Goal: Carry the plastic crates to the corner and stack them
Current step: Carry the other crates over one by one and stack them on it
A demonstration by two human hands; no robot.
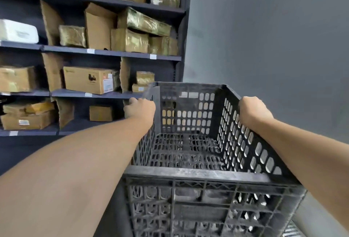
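A black plastic crate (196, 174) with lattice walls fills the lower middle of the view, held up in front of me with nothing inside it. My left hand (140, 108) grips the rim of its left wall. My right hand (254, 111) grips the rim of its right wall. Both forearms reach in from the bottom corners. At the bottom right, below the crate, a sliver of another ribbed surface (292, 230) shows; I cannot tell what it is.
Dark metal shelving (113, 52) loaded with cardboard boxes and wrapped parcels stands on the left, close to the crate's left side. A plain grey wall (273, 38) fills the right and meets the shelving at a corner straight ahead.
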